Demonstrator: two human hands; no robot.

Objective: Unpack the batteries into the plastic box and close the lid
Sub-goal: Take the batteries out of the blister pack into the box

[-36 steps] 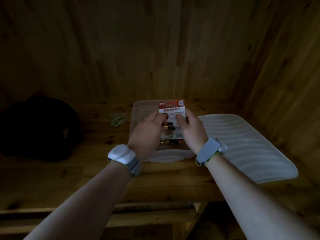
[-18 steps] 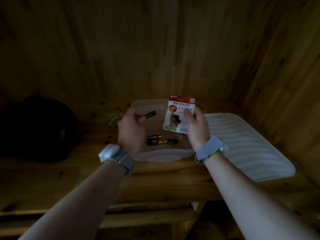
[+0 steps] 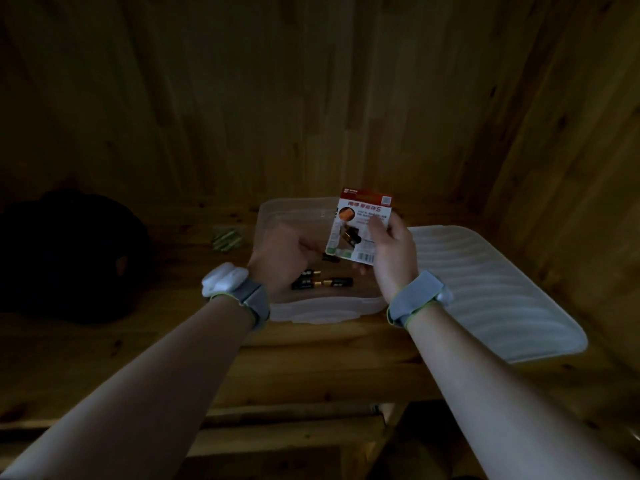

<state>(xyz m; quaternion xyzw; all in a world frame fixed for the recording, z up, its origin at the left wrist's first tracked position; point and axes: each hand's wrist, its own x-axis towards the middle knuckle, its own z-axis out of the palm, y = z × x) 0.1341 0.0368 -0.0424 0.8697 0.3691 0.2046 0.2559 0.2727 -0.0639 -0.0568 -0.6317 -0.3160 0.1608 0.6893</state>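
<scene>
One battery [image 3: 331, 257] sits at the fingertips of the left hand [image 3: 282, 259]. The fingers are curled in on its near end. The hand is blurred, so the pinch is my reading of it and not a certainty. The right hand [image 3: 394, 249] clamps the card pack [image 3: 360, 226] by its right edge, thumb across the printed face, and holds it upright over the back of the plastic box [image 3: 325, 311]. A second cell [image 3: 350, 236] shows in the torn pocket of the pack.

To do this step well, I would bring the battery down close to the box floor and lay it lengthways, not drop it. A round cell let go from height would likely roll or knock the others about. Holding the pack over the box looks wise, since anything that slips from the pocket should land inside. The next pull would then call for the left fingers to go straight up to that pocket.

From the grip outward, the battery hangs within the outline of the box, just below the lower left corner of the pack. It is just behind three batteries [image 3: 337, 281] that lie on the box floor near the front wall. The lid [image 3: 485, 289] lies flat, ribbed face up, on the wooden shelf [image 3: 311, 362] just beside the box on the right. It is off the box, so closing is not yet due. On the shelf to the left lies a small green packet [image 3: 227, 239], and a dark bag [image 3: 69, 254] sits well apart beyond it.
</scene>
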